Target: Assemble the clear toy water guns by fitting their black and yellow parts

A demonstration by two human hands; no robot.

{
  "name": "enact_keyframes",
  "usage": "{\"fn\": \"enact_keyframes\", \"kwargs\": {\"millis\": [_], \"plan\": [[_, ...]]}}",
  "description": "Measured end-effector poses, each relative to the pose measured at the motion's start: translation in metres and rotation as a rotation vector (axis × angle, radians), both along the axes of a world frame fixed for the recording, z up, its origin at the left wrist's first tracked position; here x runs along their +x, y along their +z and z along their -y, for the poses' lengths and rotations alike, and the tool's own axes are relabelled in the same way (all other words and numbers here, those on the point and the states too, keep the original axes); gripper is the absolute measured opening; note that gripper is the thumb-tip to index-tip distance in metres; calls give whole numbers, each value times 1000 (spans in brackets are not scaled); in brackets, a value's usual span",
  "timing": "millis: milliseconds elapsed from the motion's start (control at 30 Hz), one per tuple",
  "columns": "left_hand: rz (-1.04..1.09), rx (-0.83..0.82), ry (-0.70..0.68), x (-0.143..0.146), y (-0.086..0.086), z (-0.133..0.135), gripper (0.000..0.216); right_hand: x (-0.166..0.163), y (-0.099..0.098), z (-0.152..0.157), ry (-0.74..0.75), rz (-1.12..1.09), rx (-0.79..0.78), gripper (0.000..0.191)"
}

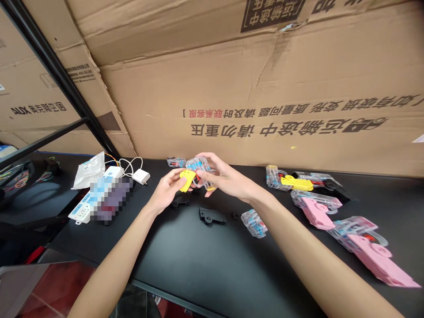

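Note:
My left hand [169, 189] pinches a small yellow plastic part [186, 179] above the black table [205, 260]. My right hand [224, 177] grips a clear plastic toy body [202, 169] with blue and red pieces inside, held against the yellow part. Just below my hands lie two black plastic parts [212, 216] and a small clear part [253, 223] on the table. Another clear piece [176, 162] rests behind my hands.
Several clear, yellow and pink toy pieces [318, 207] lie at the right. A white power strip [86, 204], a white charger [141, 176] with cable and a plastic bag [88, 169] sit at the left. A big cardboard sheet [265, 88] stands behind the table.

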State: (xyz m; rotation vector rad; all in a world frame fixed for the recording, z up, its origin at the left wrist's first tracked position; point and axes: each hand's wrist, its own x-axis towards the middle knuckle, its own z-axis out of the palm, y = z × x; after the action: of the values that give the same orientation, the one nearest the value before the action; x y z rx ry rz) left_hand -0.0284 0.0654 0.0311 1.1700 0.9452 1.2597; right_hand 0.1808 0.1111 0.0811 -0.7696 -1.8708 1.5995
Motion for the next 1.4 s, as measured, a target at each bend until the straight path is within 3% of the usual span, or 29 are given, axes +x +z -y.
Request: {"fn": "enact_keyframes", "kwargs": {"millis": [267,500,733,900,1100,1400], "plan": [[-63,8,38,3,0,1,43,3,-1,-3,39,43,4,50],[-86,-2,116,-5,-1,-3,32,9,2,-8,-21,28,39,55],[-86,14,138,-4,4,-2,46,12,6,-8,-38,74,-12,49],[-135,10,84,-3,5,-1,35,10,6,-7,-1,71,-33,47],[-115,-20,67,0,4,1,49,6,1,-6,44,119,9,48],[-68,-42,77,2,5,1,49,4,-5,-8,53,131,58,46]]}}
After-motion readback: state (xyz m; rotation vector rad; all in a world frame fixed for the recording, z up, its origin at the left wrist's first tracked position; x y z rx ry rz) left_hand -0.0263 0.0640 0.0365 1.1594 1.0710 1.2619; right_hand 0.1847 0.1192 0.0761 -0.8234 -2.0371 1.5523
